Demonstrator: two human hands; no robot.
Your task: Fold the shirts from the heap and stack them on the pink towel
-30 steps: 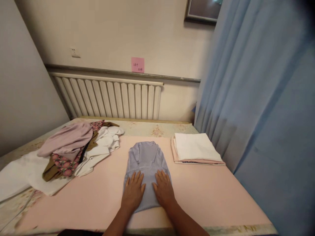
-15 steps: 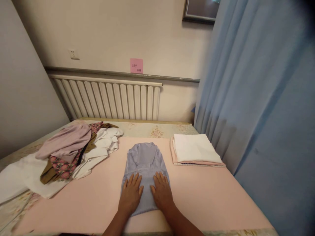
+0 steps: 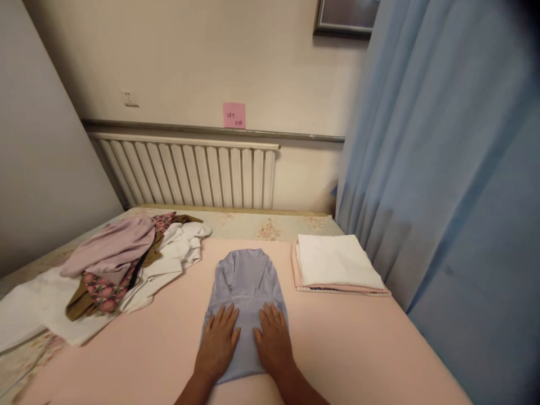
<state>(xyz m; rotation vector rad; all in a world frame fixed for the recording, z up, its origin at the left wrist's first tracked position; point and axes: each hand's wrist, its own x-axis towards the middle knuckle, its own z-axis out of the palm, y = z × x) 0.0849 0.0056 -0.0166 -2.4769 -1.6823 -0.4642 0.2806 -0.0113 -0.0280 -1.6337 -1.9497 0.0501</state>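
Observation:
A light blue, finely striped garment (image 3: 247, 295), perhaps a shirt, lies folded into a narrow long shape on the pink cloth (image 3: 337, 343). Its far end is rounded and shows a plainer, smooth panel with folded edges on both sides. My left hand (image 3: 217, 343) rests flat on the near left part of it, fingers stretched forward. Opposite, my right hand (image 3: 273, 340) lies flat on the near right part, its fingers spread a little. Between my thumbs a strip of the garment shows. Neither hand grips the fabric.
On the left is a loose heap of clothes (image 3: 113, 253) in white, mauve, brown and floral. A neat stack of folded cloth (image 3: 337, 261), white on top, sits at the right. Behind stand a radiator (image 3: 189, 171) and a wall; a blue curtain (image 3: 442, 185) hangs at right.
Both hands stay flat on the garment and sit slightly lower and further left in the picture. The view has tilted a little. The garment keeps its folded shape.

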